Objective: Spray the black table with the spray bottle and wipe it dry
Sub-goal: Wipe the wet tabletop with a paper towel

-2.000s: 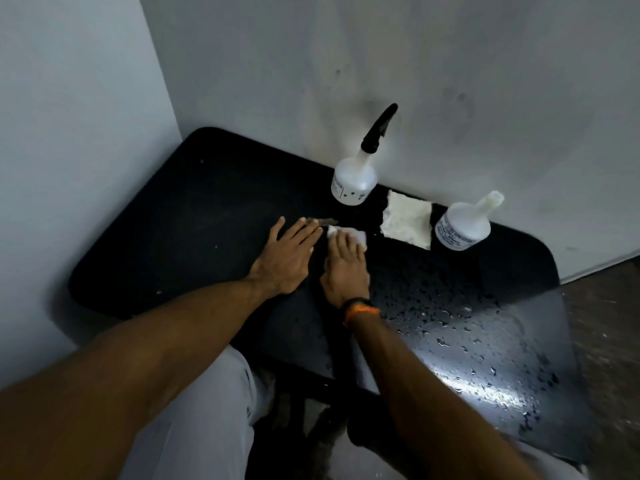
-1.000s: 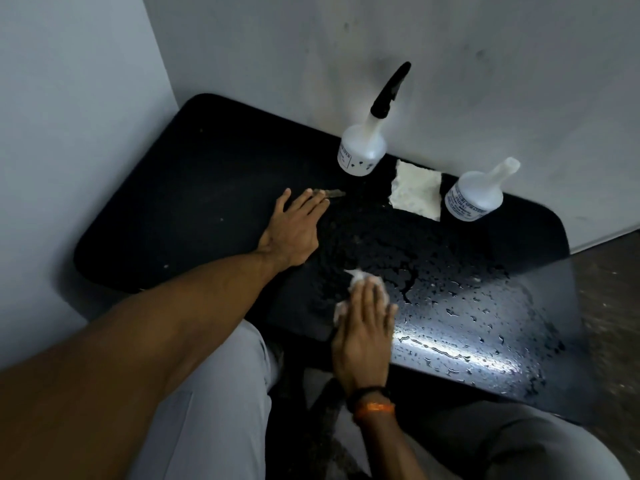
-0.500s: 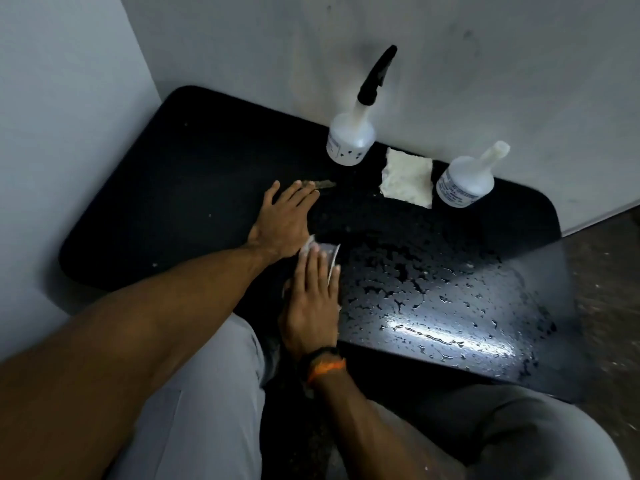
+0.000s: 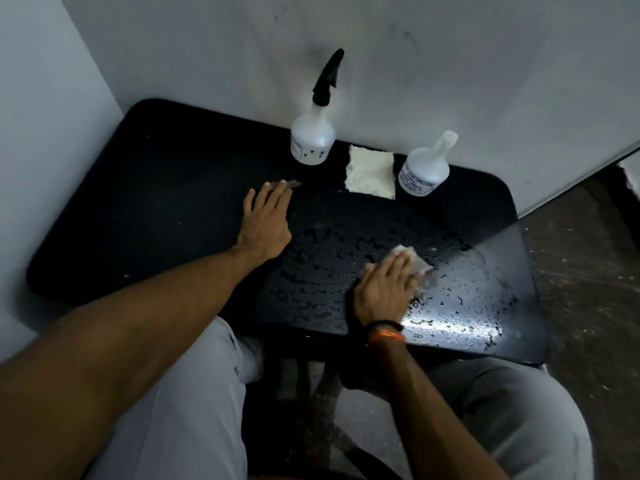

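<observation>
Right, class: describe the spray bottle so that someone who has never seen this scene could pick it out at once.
Find the black table set in the corner, and follow its far edge along the back wall. Two white plastic bottles stand there with a folded white cloth between them. The spray bottle is the left one, with a tall black trigger nozzle; the other bottle has only a plain white spout.

surface (image 4: 166,209): 1 | spray bottle with black trigger head (image 4: 313,140): 1 | capless white bottle (image 4: 424,171): 1 | folded white cloth by the wall (image 4: 370,173): 1 | white wipe under right hand (image 4: 414,259): 1 | hands on surface: 2 (left hand (image 4: 265,223), right hand (image 4: 384,289))
</observation>
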`<state>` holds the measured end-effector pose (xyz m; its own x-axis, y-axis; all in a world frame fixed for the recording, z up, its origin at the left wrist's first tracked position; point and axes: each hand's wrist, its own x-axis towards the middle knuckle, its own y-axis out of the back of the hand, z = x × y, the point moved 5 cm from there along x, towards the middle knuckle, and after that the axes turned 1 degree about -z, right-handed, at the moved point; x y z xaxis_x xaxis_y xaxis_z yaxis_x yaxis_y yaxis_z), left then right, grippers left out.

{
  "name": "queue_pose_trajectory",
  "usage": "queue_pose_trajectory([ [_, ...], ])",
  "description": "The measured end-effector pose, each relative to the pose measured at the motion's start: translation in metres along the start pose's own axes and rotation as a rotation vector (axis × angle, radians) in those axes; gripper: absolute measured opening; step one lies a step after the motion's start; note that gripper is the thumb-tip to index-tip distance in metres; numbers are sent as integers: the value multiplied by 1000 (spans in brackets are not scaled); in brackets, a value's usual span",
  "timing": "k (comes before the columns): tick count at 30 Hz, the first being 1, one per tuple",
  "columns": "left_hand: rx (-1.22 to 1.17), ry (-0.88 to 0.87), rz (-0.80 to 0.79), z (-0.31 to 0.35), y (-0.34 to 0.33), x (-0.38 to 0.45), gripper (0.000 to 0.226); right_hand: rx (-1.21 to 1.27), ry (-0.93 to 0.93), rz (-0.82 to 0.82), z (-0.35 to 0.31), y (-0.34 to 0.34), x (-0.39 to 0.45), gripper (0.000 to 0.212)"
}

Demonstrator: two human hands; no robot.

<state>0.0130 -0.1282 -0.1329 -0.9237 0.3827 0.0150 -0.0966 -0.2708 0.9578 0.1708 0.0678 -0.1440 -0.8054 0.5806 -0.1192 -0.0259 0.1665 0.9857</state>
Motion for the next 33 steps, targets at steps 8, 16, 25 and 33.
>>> queue_pose_trajectory([
  [8,83,-307,-42,69,-21,-12,56,173,333,69,-29,-18,-86,55],
  [16,91,-312,-95,73,-29,-13,58,135,-253,102,110,16,-15,60],
  [25,150,-329,-50,71,-38,-17,62,100,221,37,-19,-4,-8,66],
  [33,132,-315,-36,73,-37,-19,65,234,61,107,43,-7,-54,58],
])
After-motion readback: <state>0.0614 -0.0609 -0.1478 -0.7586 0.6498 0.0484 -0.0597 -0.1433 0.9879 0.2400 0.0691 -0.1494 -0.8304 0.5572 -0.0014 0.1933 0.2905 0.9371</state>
